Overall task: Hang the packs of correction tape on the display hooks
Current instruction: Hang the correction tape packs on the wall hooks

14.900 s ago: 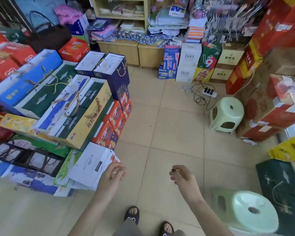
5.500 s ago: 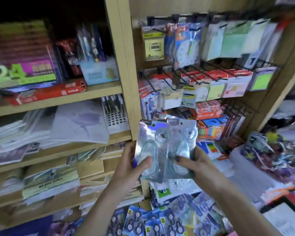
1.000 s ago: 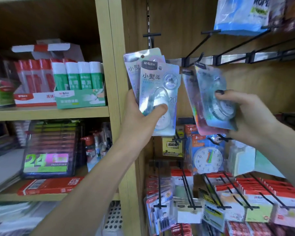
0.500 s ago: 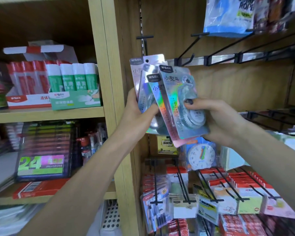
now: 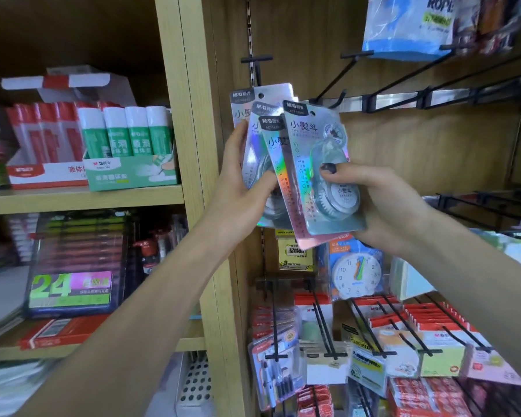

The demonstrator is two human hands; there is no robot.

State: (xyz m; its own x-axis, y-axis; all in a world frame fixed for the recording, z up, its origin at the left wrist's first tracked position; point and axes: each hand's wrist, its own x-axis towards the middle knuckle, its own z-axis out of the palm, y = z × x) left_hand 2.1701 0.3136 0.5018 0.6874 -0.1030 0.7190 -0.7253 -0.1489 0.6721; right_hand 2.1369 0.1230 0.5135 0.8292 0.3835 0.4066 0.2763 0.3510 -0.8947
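**Both hands hold the packs in front of the bare hooks**

The left hand [image 5: 238,188] grips a fan of shiny holographic carded packs of correction tape [image 5: 260,136], with the thumb across the front and the fingers behind the cards. The right hand [image 5: 382,206] holds the front silver pack with a clear tape dispenser [image 5: 319,170]; its thumb with a dark painted nail presses on the plastic blister, and the fingers curl behind the card. A pink card edge shows just under this front pack, so the right hand holds perhaps more than one pack, but I cannot tell exactly. The front pack overlaps the packs in the left hand, and all are tilted a little to the left.

The packs are in the air, in front of the brown wooden back panel [image 5: 433,152], just below and left of a bare black metal display hook [image 5: 331,97]. No pack hangs on this hook yet. More black hooks [image 5: 403,85] stand to the right along a silver rail.

Below, a blue carded toy clock [image 5: 358,275] and red-topped packs of sticky notes [image 5: 418,335] hang on lower hooks. On the light wooden shelf [image 5: 82,200] at the left stands a green box of white glue sticks [image 5: 130,152], beside a red and white box [image 5: 42,158].
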